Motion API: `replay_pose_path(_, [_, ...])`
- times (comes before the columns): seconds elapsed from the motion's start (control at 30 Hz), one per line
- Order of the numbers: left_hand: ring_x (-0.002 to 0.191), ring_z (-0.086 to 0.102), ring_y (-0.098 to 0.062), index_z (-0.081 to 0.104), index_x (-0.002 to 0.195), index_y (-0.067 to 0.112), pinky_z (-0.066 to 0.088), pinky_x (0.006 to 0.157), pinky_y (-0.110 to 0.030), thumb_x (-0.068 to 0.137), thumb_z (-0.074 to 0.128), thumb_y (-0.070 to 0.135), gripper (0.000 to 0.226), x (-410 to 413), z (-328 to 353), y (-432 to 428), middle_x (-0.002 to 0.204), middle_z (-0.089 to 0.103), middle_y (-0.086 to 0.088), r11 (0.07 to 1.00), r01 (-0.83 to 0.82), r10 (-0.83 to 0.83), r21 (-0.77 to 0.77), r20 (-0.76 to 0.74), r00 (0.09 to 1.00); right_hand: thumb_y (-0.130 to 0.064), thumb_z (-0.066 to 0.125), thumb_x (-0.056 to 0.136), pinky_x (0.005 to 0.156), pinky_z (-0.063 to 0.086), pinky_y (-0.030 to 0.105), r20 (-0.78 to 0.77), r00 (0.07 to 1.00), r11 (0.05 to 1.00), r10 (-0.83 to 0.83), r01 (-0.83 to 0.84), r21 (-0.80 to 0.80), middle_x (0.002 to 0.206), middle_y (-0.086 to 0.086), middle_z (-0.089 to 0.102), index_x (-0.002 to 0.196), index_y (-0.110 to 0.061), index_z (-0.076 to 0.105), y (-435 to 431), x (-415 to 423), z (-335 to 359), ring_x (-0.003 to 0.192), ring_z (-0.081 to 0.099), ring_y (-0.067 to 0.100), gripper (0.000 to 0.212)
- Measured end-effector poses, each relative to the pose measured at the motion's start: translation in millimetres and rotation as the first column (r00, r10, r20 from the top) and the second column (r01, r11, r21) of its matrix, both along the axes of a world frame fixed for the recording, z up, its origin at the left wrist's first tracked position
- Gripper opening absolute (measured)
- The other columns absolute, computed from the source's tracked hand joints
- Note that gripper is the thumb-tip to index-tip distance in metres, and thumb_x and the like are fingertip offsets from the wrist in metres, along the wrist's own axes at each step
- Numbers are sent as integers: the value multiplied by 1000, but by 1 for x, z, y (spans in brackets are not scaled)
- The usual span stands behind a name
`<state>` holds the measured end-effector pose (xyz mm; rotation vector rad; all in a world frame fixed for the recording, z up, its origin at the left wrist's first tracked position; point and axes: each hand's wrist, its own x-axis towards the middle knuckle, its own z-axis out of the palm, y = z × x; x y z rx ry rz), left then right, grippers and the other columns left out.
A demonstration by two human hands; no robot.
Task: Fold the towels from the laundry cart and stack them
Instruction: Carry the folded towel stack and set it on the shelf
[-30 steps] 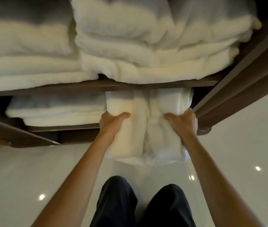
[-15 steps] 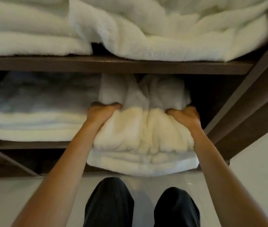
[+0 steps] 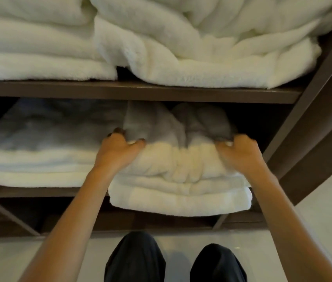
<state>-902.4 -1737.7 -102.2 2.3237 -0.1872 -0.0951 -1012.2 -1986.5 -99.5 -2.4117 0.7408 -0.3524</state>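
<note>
A folded white towel [image 3: 181,163] lies on the lower shelf [image 3: 39,192] of a dark wooden rack, its front fold hanging a little over the shelf edge. It rests on another folded white towel [image 3: 179,202]. My left hand [image 3: 118,151] grips its left side with curled fingers. My right hand [image 3: 240,151] grips the right side the same way. The towel's far end is in shadow under the upper shelf [image 3: 140,91].
A stack of folded white towels [image 3: 39,157] sits to the left on the lower shelf. More white towels [image 3: 181,47] fill the upper shelf. A dark upright post [image 3: 313,123] bounds the rack on the right. My dark trouser legs [image 3: 136,261] stand on a pale glossy floor.
Both hands have pushed the folded towel deeper onto the lower shelf. The view has dropped closer to the shelf opening.
</note>
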Motion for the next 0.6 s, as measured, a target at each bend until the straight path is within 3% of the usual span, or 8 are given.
replay_pose_path(0.07, [116,50,-30,45,135,17,45,96,-45,84,52,65,70,-8,-15,10,132,50,-7,998,-24,25,59,-11,1000,-31,48,98,73,44,27,80,997,992,-8,18,-126,116,12,58,118,-7,55,11,-25,-22,95,57,24,33])
replay_pose_path(0.17, [117,49,-34,34,142,15,44,95,-46,83,37,77,85,-15,-32,20,136,46,-12,989,-56,73,136,-127,989,-29,44,99,80,38,28,213,972,972,-99,140,-188,125,10,53,126,-8,53,27,-50,-50,109,51,25,36])
replay_pose_path(0.27, [120,47,-38,23,144,16,44,96,-48,83,34,76,87,-21,-41,25,138,43,-16,992,-78,102,97,-272,957,-37,45,97,81,39,38,160,961,927,-226,263,-269,121,12,43,121,-14,54,29,-56,-65,107,41,29,34])
replay_pose_path(0.37, [116,49,-38,21,140,19,47,92,-51,82,37,76,83,-23,-47,26,134,44,-15,993,-93,110,71,-296,949,-52,38,94,83,41,44,27,955,952,-295,296,-83,128,10,31,131,-28,39,32,-58,-72,109,37,32,44])
replay_pose_path(0.47, [107,50,-33,23,136,21,45,87,-45,83,38,75,77,-25,-52,20,123,45,-12,991,-119,131,62,-261,956,-53,36,96,71,38,38,24,963,955,-270,264,135,129,17,36,140,-30,28,39,-57,-78,89,45,32,51])
replay_pose_path(0.6, [91,48,-26,27,133,17,42,79,-39,89,43,64,66,-35,-55,6,106,49,-8,983,-173,179,61,-102,979,-45,39,97,64,42,37,83,948,949,-306,296,111,120,24,40,141,-21,28,44,-48,-80,79,46,31,51])
